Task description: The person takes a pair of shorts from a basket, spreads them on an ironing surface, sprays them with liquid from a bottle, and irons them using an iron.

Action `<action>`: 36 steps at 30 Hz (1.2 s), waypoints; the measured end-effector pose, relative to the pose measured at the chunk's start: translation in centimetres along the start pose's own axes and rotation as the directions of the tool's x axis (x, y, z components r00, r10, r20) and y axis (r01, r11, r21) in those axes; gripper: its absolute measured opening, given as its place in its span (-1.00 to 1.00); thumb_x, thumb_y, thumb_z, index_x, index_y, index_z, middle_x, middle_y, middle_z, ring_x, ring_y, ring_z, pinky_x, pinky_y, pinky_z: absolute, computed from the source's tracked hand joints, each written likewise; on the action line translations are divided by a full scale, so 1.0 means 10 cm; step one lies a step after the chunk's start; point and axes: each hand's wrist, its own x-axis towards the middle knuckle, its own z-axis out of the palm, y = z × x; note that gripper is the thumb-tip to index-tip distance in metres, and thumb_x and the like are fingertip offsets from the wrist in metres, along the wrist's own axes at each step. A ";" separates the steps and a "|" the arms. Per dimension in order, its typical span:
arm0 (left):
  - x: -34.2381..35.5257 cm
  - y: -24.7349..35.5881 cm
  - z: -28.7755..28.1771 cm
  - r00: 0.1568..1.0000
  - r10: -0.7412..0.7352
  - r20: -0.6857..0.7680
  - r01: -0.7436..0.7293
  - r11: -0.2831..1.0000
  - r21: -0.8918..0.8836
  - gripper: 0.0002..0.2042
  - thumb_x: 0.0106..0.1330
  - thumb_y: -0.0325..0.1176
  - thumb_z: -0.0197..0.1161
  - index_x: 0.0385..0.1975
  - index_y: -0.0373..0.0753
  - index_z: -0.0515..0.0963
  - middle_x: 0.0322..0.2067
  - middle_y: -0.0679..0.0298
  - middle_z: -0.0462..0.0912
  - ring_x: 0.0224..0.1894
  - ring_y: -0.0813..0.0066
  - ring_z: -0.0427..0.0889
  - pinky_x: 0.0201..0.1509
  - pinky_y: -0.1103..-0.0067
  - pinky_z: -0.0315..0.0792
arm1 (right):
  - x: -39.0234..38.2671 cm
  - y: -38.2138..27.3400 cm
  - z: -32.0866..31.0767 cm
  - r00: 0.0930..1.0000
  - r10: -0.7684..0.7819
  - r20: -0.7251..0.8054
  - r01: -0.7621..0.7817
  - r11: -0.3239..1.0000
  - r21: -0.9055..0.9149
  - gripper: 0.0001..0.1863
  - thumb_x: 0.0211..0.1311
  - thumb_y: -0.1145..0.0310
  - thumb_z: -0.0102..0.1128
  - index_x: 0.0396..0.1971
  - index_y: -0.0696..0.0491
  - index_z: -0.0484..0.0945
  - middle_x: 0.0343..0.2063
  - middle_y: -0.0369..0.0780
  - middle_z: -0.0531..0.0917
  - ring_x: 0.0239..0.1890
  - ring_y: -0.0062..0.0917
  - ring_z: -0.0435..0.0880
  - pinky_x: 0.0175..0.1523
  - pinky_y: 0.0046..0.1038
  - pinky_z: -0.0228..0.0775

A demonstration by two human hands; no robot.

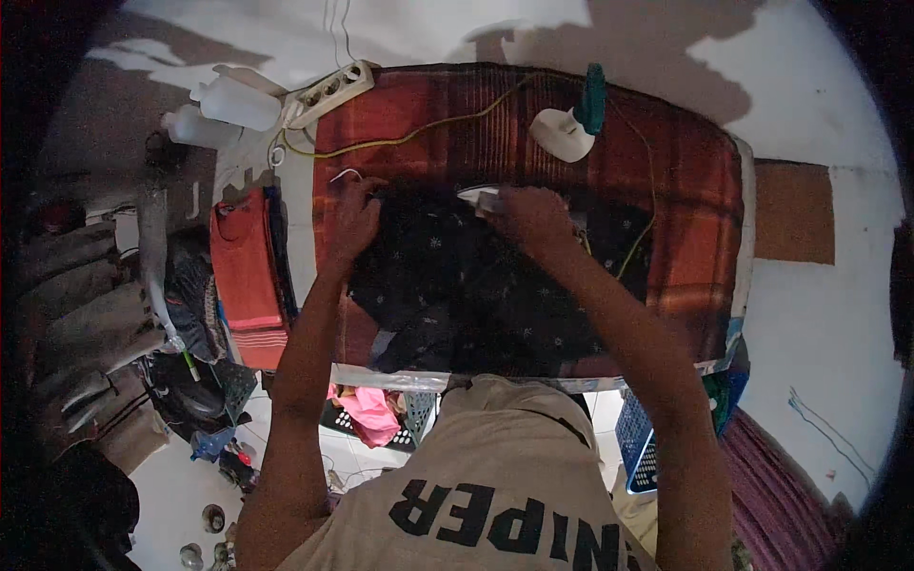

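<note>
Right hand gripping clothes iron at twelve o'clock on black patterned garment, left hand at its ten o'clock edge, grip unclear, plaid blanket beneath

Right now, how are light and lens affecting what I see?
In the head view, broad shadows darken the pale wall; the dark cloth loses fold detail; the red blanket's far edge looks bowed, likely fisheye bending; corners go black.
</note>
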 end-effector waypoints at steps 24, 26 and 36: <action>-0.46 1.66 1.53 0.817 0.409 0.407 -0.573 0.658 0.488 -0.42 0.55 -0.26 0.12 0.50 -0.40 0.32 0.54 -0.15 0.24 0.62 -0.20 0.12 0.65 -0.06 0.04 | -1.75 0.38 0.55 0.892 0.452 -0.019 -0.452 0.892 -0.018 -0.51 0.23 0.11 0.48 0.02 0.13 0.68 -0.19 0.06 0.80 -0.14 -0.12 0.85 -0.02 -0.07 0.68; -0.50 1.44 1.73 0.860 0.367 0.354 -0.509 0.665 0.547 -0.37 0.60 -0.16 0.08 0.55 -0.38 0.23 0.58 -0.11 0.16 0.65 -0.19 0.04 0.66 -0.12 -0.05 | -1.73 0.48 0.33 0.878 0.437 -0.195 -0.446 0.895 -0.003 -0.57 0.33 0.10 0.37 0.01 0.12 0.66 -0.19 0.02 0.80 -0.14 -0.10 0.84 -0.05 -0.06 0.68; -0.30 1.35 1.80 0.896 0.301 0.326 -0.442 0.672 0.594 -0.22 0.62 0.08 0.03 0.64 -0.32 0.05 0.67 -0.04 -0.08 0.70 -0.12 -0.18 0.68 -0.19 -0.31 | -1.26 1.47 -0.32 0.917 0.384 -0.105 -0.392 0.918 -0.061 -0.35 0.35 -0.29 0.30 -0.03 0.05 0.76 -0.25 -0.05 0.82 -0.20 -0.13 0.85 -0.04 -0.09 0.67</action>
